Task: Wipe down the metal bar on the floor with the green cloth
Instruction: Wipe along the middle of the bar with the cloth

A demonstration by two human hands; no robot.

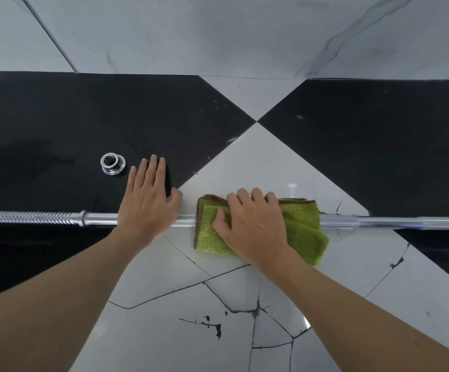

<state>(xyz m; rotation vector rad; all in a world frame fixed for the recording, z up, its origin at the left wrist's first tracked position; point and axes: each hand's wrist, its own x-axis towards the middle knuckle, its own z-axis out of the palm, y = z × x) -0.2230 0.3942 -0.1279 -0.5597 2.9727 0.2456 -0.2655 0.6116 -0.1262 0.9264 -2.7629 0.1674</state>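
Note:
A long chrome metal bar point(379, 222) lies across the black and white tiled floor from left to right, with a threaded left end. A folded green cloth point(302, 224) with a brown edge is draped over its middle. My right hand point(252, 224) lies on the cloth with its fingers curled over it, pressing it onto the bar. My left hand point(148, 194) rests flat on the bar just left of the cloth, fingers straight and pointing away from me.
A chrome threaded collar nut point(112, 163) stands on the black tile beyond the bar, left of my left hand. The white tile near me is cracked. A pale marble-patterned wall rises behind the floor.

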